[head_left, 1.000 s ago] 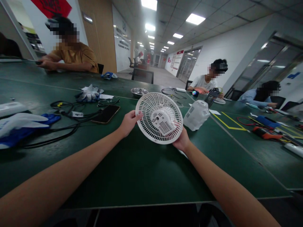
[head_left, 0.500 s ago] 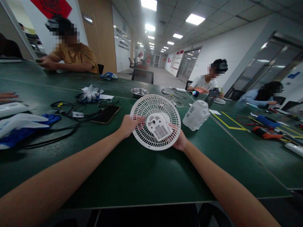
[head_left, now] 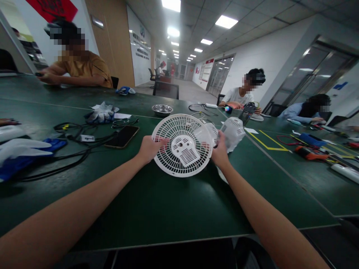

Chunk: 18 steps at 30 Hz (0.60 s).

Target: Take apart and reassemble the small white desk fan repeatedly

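Note:
A round white fan grille with a slotted centre plate is held up in front of me, tilted toward my view. My left hand is closed on its left rim, thumb over the front slats. Beyond the grille's right edge, my right hand is closed round a white slotted part, which the grille partly hides. Just right of that hand stands a translucent white housing. A curved white edge shows below my right wrist; what it belongs to is hidden.
A metal bowl sits behind the grille. On the left lie a phone, black cables, grey gloves and blue-white gloves. Yellow tape and an orange-black tool lie right. Several people sit round the green table.
My right hand has come out from behind the grille to its right side and now holds the white slotted part. The view has shifted slightly; my left hand still holds the grille.

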Each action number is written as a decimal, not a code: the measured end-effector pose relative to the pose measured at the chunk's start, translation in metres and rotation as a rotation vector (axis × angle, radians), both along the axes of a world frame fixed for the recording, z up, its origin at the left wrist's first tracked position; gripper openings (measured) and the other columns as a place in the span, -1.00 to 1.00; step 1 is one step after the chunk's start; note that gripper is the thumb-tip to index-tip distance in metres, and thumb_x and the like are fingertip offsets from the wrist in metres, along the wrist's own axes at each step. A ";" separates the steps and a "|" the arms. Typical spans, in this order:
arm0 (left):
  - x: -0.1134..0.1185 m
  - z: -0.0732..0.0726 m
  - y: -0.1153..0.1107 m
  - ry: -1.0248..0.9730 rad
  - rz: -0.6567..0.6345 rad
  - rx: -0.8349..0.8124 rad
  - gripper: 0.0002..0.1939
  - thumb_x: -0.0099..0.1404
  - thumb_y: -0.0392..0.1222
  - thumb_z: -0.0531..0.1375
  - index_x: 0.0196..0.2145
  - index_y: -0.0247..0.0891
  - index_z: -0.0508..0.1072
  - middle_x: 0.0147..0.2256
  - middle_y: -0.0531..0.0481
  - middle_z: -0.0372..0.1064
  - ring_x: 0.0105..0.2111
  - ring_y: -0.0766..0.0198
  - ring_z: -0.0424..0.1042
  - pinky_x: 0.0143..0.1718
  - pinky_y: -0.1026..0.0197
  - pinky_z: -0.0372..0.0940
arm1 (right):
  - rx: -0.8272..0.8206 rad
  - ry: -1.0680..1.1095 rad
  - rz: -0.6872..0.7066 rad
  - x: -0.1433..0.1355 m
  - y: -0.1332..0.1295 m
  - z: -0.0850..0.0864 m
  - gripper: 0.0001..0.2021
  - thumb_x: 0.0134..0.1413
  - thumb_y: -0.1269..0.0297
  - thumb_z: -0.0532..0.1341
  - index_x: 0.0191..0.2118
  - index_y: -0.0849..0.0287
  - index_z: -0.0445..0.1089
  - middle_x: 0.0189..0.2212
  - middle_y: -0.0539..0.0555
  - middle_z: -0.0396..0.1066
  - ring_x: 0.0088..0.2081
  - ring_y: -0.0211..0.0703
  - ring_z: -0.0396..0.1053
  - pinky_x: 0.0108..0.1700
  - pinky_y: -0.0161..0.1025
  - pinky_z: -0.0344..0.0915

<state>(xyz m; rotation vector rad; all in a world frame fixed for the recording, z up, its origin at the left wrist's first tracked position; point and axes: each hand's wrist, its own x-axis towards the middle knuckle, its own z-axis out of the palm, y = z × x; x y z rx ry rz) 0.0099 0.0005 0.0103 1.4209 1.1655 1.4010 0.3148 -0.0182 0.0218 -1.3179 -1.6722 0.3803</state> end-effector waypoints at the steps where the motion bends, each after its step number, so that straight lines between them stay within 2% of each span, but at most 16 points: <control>1: -0.001 -0.001 0.001 -0.008 0.012 -0.019 -0.77 0.13 -0.08 0.41 -0.40 -0.32 0.60 -0.51 -0.10 0.51 -0.55 0.16 0.47 -0.48 0.07 0.40 | 0.018 -0.030 -0.065 0.007 0.000 0.004 -0.16 0.03 -0.04 0.30 0.35 0.04 -0.06 -0.14 0.14 0.45 -0.26 0.04 0.46 -0.06 0.10 0.40; 3: -0.005 -0.002 0.005 -0.029 0.036 -0.058 -0.77 0.09 -0.11 0.44 -0.37 -0.33 0.60 -0.47 -0.14 0.53 -0.51 0.12 0.50 -0.45 0.05 0.43 | 0.072 -0.082 -0.163 0.017 -0.001 0.012 -0.20 -0.04 0.02 0.35 0.30 0.04 0.08 -0.15 0.14 0.45 -0.27 0.04 0.44 -0.03 0.13 0.38; 6: -0.013 -0.003 0.009 -0.043 0.062 -0.080 -0.76 0.08 -0.13 0.45 -0.36 -0.34 0.59 -0.44 -0.17 0.54 -0.47 0.09 0.53 -0.42 0.02 0.46 | 0.138 -0.241 -0.211 0.024 0.000 0.015 -0.25 -0.09 0.14 0.37 0.25 0.05 0.16 -0.05 0.20 0.40 -0.08 0.17 0.40 0.10 0.21 0.29; 8: -0.016 -0.002 0.010 -0.036 0.067 -0.084 -0.76 0.08 -0.14 0.45 -0.36 -0.36 0.59 -0.44 -0.18 0.55 -0.46 0.08 0.53 -0.41 0.02 0.46 | 0.095 -0.336 -0.244 0.025 0.001 0.011 -0.26 -0.10 0.18 0.37 0.25 0.06 0.19 -0.03 0.23 0.36 -0.01 0.23 0.36 0.12 0.24 0.26; 11: -0.020 -0.001 0.011 -0.010 0.069 -0.097 -0.74 0.07 -0.12 0.45 -0.35 -0.36 0.60 -0.43 -0.19 0.55 -0.47 0.08 0.53 -0.40 0.02 0.47 | -0.039 -0.404 -0.286 0.025 0.003 0.005 -0.28 -0.12 0.21 0.38 0.23 0.04 0.22 -0.08 0.23 0.32 -0.06 0.23 0.36 0.06 0.24 0.28; 13: -0.021 -0.001 0.013 0.011 0.060 -0.109 -0.74 0.08 -0.10 0.45 -0.34 -0.34 0.60 -0.42 -0.18 0.56 -0.46 0.08 0.54 -0.38 0.00 0.47 | -0.063 -0.419 -0.298 0.024 0.002 0.004 -0.32 -0.12 0.23 0.37 0.19 0.03 0.27 -0.11 0.21 0.30 -0.08 0.21 0.35 0.05 0.24 0.29; 15: -0.021 -0.002 0.014 0.020 0.046 -0.117 -0.75 0.09 -0.10 0.45 -0.34 -0.32 0.61 -0.41 -0.17 0.57 -0.45 0.08 0.54 -0.36 -0.02 0.48 | -0.008 -0.407 -0.321 0.023 0.001 0.009 -0.44 -0.07 0.23 0.33 0.12 0.05 0.33 -0.13 0.20 0.29 -0.08 0.18 0.33 0.07 0.21 0.28; 18: -0.022 -0.002 0.015 0.007 0.047 -0.121 -0.78 0.09 -0.12 0.44 -0.34 -0.31 0.61 -0.41 -0.16 0.57 -0.43 0.07 0.56 -0.33 -0.03 0.48 | 0.202 -0.352 -0.437 0.027 -0.002 0.021 -0.57 0.02 0.23 0.24 0.06 0.13 0.34 -0.07 0.25 0.26 0.04 0.20 0.26 0.14 0.18 0.22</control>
